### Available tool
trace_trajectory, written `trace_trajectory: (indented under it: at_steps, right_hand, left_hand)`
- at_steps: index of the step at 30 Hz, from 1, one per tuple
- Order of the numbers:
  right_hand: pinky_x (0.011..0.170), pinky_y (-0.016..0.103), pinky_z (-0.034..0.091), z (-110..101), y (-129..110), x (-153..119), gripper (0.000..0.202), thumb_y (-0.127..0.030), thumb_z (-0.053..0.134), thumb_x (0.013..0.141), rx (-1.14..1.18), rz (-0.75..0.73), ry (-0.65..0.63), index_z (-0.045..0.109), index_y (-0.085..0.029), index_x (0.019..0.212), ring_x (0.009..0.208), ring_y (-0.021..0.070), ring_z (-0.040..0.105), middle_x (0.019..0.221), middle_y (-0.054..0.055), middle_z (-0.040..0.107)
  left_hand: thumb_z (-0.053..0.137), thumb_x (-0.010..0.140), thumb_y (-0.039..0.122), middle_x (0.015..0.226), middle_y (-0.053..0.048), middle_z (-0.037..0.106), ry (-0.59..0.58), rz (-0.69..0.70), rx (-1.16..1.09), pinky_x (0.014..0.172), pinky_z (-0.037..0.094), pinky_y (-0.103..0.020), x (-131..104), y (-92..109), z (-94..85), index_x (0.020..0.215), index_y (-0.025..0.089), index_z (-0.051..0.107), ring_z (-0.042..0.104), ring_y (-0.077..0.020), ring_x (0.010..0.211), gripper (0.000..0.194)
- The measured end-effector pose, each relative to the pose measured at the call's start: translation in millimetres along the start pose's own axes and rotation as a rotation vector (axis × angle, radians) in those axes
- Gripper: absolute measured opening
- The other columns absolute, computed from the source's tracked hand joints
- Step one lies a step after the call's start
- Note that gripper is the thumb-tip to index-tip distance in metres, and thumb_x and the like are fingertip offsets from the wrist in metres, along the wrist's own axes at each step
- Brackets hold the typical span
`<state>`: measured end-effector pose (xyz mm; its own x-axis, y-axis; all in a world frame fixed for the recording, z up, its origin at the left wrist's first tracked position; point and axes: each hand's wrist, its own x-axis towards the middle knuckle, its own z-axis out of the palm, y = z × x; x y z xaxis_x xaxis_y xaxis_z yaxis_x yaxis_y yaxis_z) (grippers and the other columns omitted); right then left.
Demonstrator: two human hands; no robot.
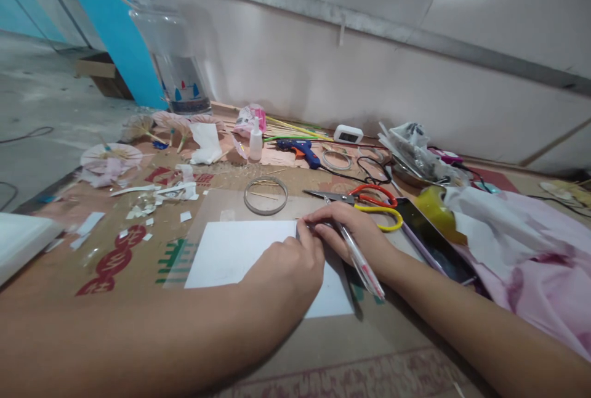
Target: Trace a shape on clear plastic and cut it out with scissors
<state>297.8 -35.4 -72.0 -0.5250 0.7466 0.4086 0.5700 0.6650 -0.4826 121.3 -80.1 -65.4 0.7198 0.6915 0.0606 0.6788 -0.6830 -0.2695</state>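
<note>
A white sheet of paper (231, 250) lies on a clear sheet over the cardboard. My left hand (289, 268) rests on the paper, its fingers curled at the upper right edge; whatever is between the fingertips is hidden. Beside it, my right hand (355, 231) grips a clear pen (362, 262) with red inside, slanting back toward me. The fingertips of both hands meet at the paper's edge. Just beyond my right hand lie scissors (364, 196) with red and yellow handles. A grey ring (265, 210) sits past the top of the paper.
A blue glue gun (302, 153), a small white bottle (255, 139) and paper umbrella-like pieces (111, 156) stand farther back. At left are paper scraps (184, 216) and a large water bottle (173, 53). A phone (438, 244), yellow tape roll (436, 216) and pink-white cloth (530, 262) lie right.
</note>
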Motion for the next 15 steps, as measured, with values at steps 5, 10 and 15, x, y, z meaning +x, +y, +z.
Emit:
trace_trajectory:
  at_steps: [5, 10, 15]
  right_hand:
    - [0.082, 0.033, 0.052, -0.1, -1.2, 0.4, 0.015, -0.017, 0.058, 0.091, -0.002, 0.009, -0.004, 0.068, -0.020, 0.102, 0.090, 0.0183, 0.068, 0.098, 0.005, 0.074]
    - [0.081, 0.033, 0.052, -0.5, -1.9, 1.3, 0.016, -0.018, 0.058, 0.091, -0.007, 0.019, -0.003, 0.068, -0.021, 0.102, 0.089, 0.0184, 0.068, 0.096, 0.004, 0.074]
    - [0.081, 0.033, 0.052, -0.5, -1.9, 0.7, 0.014, -0.018, 0.057, 0.092, -0.007, 0.023, -0.003, 0.068, -0.020, 0.101, 0.088, 0.0178, 0.067, 0.096, 0.004, 0.074]
  left_hand:
    - [0.041, 0.083, 0.002, 0.125, -0.031, 0.062, 0.000, -0.005, 0.010, 0.045, 0.051, -0.024, -1.2, -0.8, -1.8, 0.128, 0.000, 0.060, 0.069, -0.0202, 0.065, 0.048]
    - [0.043, 0.086, 0.006, 0.127, -0.029, 0.062, -0.023, -0.012, 0.016, 0.047, 0.052, -0.024, -2.0, -1.2, -5.3, 0.129, 0.003, 0.060, 0.070, -0.0199, 0.067, 0.046]
    - [0.044, 0.089, 0.008, 0.130, -0.031, 0.059, -0.032, -0.023, 0.018, 0.050, 0.054, -0.024, -2.2, -0.8, -6.4, 0.130, 0.004, 0.059, 0.070, -0.0198, 0.070, 0.044]
